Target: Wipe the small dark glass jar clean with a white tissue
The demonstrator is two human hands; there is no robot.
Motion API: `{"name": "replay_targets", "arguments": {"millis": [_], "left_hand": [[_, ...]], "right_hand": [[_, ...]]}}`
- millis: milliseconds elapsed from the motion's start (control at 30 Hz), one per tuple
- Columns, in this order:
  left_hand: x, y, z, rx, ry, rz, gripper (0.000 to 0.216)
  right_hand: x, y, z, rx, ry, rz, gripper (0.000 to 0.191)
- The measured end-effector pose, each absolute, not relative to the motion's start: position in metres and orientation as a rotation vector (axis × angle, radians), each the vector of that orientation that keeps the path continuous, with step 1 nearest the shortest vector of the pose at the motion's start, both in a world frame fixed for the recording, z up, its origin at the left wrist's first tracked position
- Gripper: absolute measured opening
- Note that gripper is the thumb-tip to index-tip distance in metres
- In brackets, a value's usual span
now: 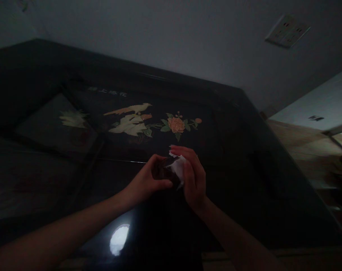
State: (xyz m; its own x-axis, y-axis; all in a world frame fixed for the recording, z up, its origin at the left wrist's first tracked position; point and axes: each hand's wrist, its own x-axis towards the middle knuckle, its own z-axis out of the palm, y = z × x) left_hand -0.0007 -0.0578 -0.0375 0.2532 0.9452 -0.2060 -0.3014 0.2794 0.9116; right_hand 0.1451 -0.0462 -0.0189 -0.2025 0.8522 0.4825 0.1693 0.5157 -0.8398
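Note:
My left hand (149,176) curves its thumb and fingers around a small, dark, see-through object that looks like a drinking glass (164,171). Dim light hides much of its outline. Crumpled white tissue (178,167) is in my right hand (195,175), its fingers bent over it and pressing it against the right side of the glass. Both hands are close together above a glossy black surface (230,210).
An inlaid bird (138,109) and an orange flower (176,125) decorate the black surface beyond my hands. A dark-edged panel (58,124) appears at left. Behind stands a pale wall with a socket plate (288,31). A bright reflection (119,239) shines near the front.

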Motion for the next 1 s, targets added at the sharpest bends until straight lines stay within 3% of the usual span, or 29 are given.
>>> {"name": "replay_targets", "arguments": {"millis": [167,300,467,700,900,1000], "left_hand": [[-0.001,-0.058,-0.036,0.969,0.977,1.040,0.052],[0.001,-0.059,-0.033,0.958,0.990,1.045,0.051],[0.001,-0.057,-0.039,0.912,0.906,1.051,0.055],[-0.002,-0.058,-0.038,0.859,0.867,0.960,0.055],[0.000,-0.058,-0.035,0.808,0.896,0.990,0.055],[0.000,-0.058,-0.035,0.831,0.864,0.986,0.057]], "right_hand": [[0.146,-0.047,-0.014,-0.823,-1.981,0.506,0.037],[0.146,-0.046,-0.008,-0.796,-2.067,0.495,0.036],[0.144,-0.045,-0.007,-0.890,-1.764,0.769,0.029],[0.139,-0.039,-0.017,-0.930,-1.090,1.441,0.036],[0.134,-0.039,-0.028,-0.850,-0.876,1.603,0.039],[0.137,-0.040,-0.027,-0.903,-1.000,1.486,0.041]]}}
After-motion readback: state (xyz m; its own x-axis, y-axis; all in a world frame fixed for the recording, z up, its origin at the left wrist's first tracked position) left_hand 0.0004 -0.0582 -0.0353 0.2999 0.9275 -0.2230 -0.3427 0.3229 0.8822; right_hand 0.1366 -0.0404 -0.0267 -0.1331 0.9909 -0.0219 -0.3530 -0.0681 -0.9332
